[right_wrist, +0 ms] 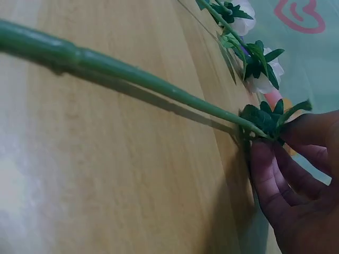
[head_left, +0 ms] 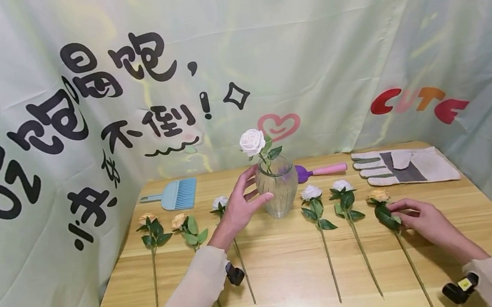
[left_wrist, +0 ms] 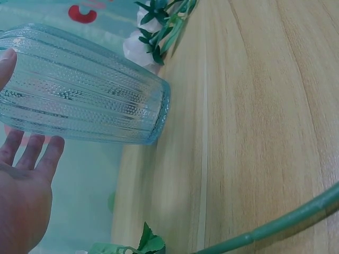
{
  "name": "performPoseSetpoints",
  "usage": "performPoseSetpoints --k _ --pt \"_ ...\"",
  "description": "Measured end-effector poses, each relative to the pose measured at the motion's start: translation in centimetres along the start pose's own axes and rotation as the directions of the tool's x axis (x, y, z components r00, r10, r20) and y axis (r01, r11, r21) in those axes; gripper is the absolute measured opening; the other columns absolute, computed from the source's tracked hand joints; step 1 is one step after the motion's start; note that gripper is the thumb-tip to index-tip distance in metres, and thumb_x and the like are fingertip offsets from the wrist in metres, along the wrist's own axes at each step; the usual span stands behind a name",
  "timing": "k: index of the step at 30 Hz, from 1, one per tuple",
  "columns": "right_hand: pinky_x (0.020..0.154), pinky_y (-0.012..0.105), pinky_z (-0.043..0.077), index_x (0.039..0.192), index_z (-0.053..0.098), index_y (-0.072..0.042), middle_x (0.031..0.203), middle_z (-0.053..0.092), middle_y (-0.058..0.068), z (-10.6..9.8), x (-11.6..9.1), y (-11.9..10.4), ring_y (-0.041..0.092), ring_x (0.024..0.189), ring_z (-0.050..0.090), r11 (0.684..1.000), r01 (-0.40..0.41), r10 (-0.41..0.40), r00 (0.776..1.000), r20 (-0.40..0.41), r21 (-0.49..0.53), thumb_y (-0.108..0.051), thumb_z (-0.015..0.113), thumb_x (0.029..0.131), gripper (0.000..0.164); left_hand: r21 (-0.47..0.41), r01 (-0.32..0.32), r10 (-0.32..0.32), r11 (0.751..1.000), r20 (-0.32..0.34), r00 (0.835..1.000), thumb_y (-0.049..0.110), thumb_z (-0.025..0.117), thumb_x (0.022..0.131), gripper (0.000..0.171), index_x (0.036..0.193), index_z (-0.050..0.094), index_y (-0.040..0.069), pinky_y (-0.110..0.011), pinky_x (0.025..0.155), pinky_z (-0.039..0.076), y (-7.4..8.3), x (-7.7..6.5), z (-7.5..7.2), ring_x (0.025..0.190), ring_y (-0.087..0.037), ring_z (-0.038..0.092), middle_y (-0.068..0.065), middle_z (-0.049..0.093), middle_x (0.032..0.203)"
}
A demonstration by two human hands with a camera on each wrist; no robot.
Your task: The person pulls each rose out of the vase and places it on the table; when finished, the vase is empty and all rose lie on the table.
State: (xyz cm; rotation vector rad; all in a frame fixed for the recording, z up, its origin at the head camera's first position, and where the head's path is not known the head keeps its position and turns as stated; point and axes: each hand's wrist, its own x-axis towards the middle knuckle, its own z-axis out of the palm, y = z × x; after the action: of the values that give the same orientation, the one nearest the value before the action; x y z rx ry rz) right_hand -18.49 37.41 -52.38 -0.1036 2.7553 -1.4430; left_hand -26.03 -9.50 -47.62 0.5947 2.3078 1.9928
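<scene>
A ribbed clear glass vase (head_left: pixel 283 195) stands upright near the back of the table, with one white rose (head_left: pixel 252 142) in it. My left hand (head_left: pixel 238 209) holds the vase from its left side, thumb across the front and fingers at the side; in the left wrist view the fingertips (left_wrist: pixel 52 151) meet the glass. At the right, my right hand (head_left: pixel 429 223) pinches a yellow-orange rose (head_left: pixel 378 196) by the stem just beneath its bloom, among the leaves. The rose's long green stem (right_wrist: pixel 159 87) extends toward the table's front edge.
Two white roses (head_left: pixel 311 193) lie right of the vase. Another white rose (head_left: pixel 220 202) and two yellow-orange roses (head_left: pixel 147 219) lie left. Behind are a blue dustpan and brush (head_left: pixel 179 194), a pink-handled purple tool (head_left: pixel 329 169) and work gloves (head_left: pixel 434 162). Printed curtains (head_left: pixel 308 62) surround the table.
</scene>
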Motion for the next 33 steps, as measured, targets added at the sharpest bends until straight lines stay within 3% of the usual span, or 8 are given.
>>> performPoseSetpoints --k 5,8,10,13,18,25,33 --pt "0.065 0.025 0.063 0.131 0.067 0.010 0.103 0.069 -0.032 -1.2 -0.1 -0.5 0.002 0.080 0.073 1.000 -0.006 0.006 0.999 -0.039 0.001 -0.016 0.066 0.111 0.033 0.008 -0.003 0.003 1.000 0.000 1.000 0.023 0.082 0.101 0.082 0.168 0.037 0.032 -0.052 0.128 0.045 -0.2 0.1 0.0 0.156 -0.029 0.043 0.004 0.038 0.173" --pt "0.069 0.021 0.063 0.134 0.066 0.009 0.099 0.072 -0.029 -2.5 0.3 -1.2 0.000 0.083 0.073 0.999 0.030 -0.032 0.996 -0.079 -0.025 -0.018 0.065 0.112 0.035 0.004 -0.006 0.006 1.000 0.002 1.000 0.022 0.082 0.100 0.083 0.168 0.037 0.031 -0.054 0.128 0.044 -0.2 0.1 0.0 0.157 -0.031 0.042 0.002 0.037 0.174" --pt "0.071 0.018 0.063 0.134 0.067 0.004 0.100 0.071 -0.030 -3.6 0.8 -2.0 -0.001 0.084 0.072 0.997 0.069 -0.071 0.991 -0.113 -0.021 -0.017 0.064 0.112 0.031 -0.001 -0.006 0.006 1.000 0.002 1.000 0.022 0.083 0.100 0.083 0.169 0.037 0.031 -0.055 0.128 0.044 -0.2 0.1 0.0 0.157 -0.032 0.042 0.001 0.037 0.174" --pt "0.072 0.013 0.060 0.130 0.072 -0.013 0.103 0.070 -0.033 -5.0 1.9 -3.7 -0.006 0.085 0.070 0.991 0.130 -0.129 0.977 -0.170 -0.003 -0.016 0.066 0.111 0.020 -0.008 -0.006 0.006 1.000 0.001 1.000 0.020 0.083 0.100 0.083 0.169 0.037 0.031 -0.055 0.128 0.044 -0.3 0.1 0.1 0.157 -0.032 0.042 0.001 0.038 0.173" --pt "0.076 0.006 0.056 0.131 0.069 -0.029 0.110 0.070 -0.034 -6.0 3.9 -7.7 -0.012 0.093 0.068 0.985 0.168 -0.157 0.966 -0.203 0.039 -0.020 0.069 0.110 0.024 -0.013 -0.008 0.008 1.000 -0.003 1.000 0.018 0.082 0.100 0.082 0.168 0.038 0.030 -0.055 0.128 0.044 -0.2 0.1 0.0 0.156 -0.032 0.043 0.001 0.039 0.173" --pt "0.084 0.006 0.056 0.144 0.064 -0.013 0.120 0.071 -0.026 -3.9 6.8 -14.2 -0.007 0.099 0.070 0.957 0.284 -0.270 0.945 -0.186 0.053 -0.019 0.068 0.110 0.035 -0.021 -0.008 0.008 1.000 -0.002 1.000 0.017 0.082 0.100 0.082 0.168 0.038 0.028 -0.055 0.128 0.044 -0.2 0.1 0.0 0.156 -0.032 0.043 0.000 0.039 0.173" --pt "0.095 0.012 0.058 0.146 0.062 -0.011 0.135 0.072 0.004 0.5 9.3 -20.2 0.007 0.104 0.073 0.912 0.385 -0.362 0.918 -0.160 0.143 -0.023 0.066 0.111 0.037 -0.014 -0.002 0.002 1.000 0.006 1.000 0.025 0.083 0.100 0.083 0.169 0.037 0.030 -0.052 0.128 0.044 -0.3 0.1 -0.1 0.157 -0.029 0.043 0.003 0.039 0.173"
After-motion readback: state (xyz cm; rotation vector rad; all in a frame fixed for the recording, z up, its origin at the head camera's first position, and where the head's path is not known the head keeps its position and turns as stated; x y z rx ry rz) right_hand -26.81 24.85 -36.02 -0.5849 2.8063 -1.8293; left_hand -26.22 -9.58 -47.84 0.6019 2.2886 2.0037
